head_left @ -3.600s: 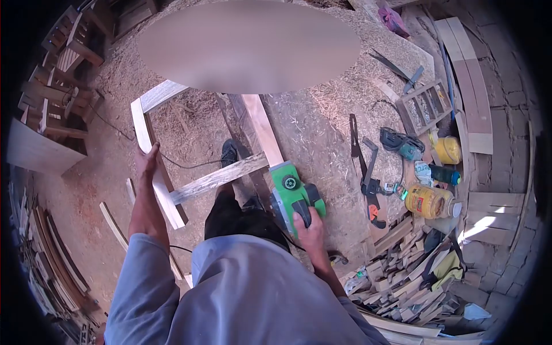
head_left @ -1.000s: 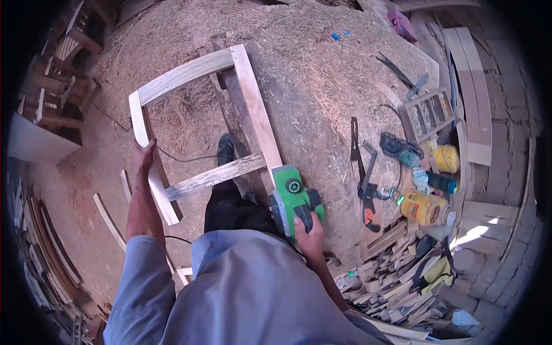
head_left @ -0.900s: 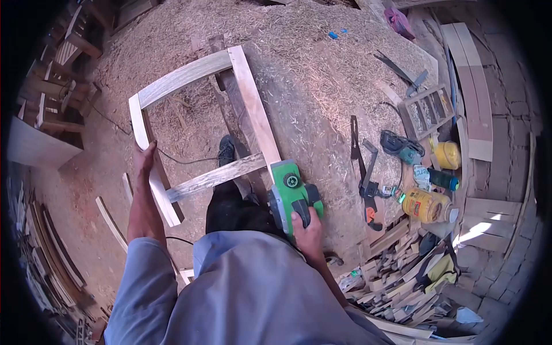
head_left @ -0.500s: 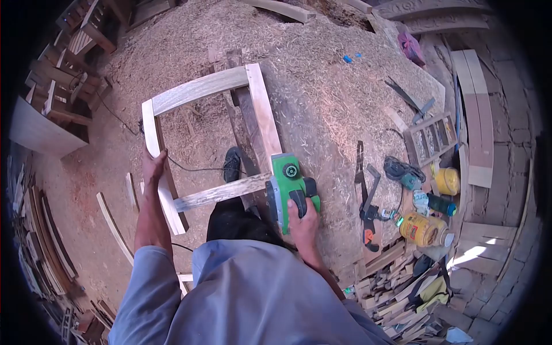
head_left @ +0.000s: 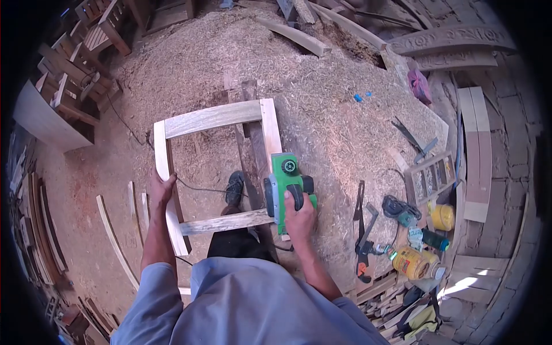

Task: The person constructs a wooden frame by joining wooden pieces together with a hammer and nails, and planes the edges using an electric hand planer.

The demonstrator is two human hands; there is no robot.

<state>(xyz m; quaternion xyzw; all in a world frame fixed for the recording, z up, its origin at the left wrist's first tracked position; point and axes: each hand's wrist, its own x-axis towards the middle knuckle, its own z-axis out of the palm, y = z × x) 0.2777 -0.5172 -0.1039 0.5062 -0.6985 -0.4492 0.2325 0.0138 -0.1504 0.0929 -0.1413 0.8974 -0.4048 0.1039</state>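
A four-sided wooden frame (head_left: 213, 118) with one curved rail lies in front of me. My left hand (head_left: 163, 187) is closed round its left side piece. A green electric planer (head_left: 286, 184) sits on the right side piece, covering its middle and lower part. My right hand (head_left: 299, 213) grips the planer's black rear handle. The frame's lower rail (head_left: 230, 222) has rough, dark-streaked wood and meets the right side beside the planer. Under the right part of the frame runs a dark wooden beam (head_left: 248, 155). My shoe (head_left: 234, 187) shows inside the frame.
Wood shavings cover the floor. At right lie a saw (head_left: 364, 247), a corded power tool (head_left: 401, 210), a slatted wooden box (head_left: 430, 177), a yellow container (head_left: 413, 263) and scrap wood. Wooden chairs (head_left: 100, 37) stand at upper left. A black cord passes beneath the frame.
The planer has moved forward along the right side piece with my right hand. The view has tilted, so the surroundings appear lower. My left hand keeps its hold on the frame.
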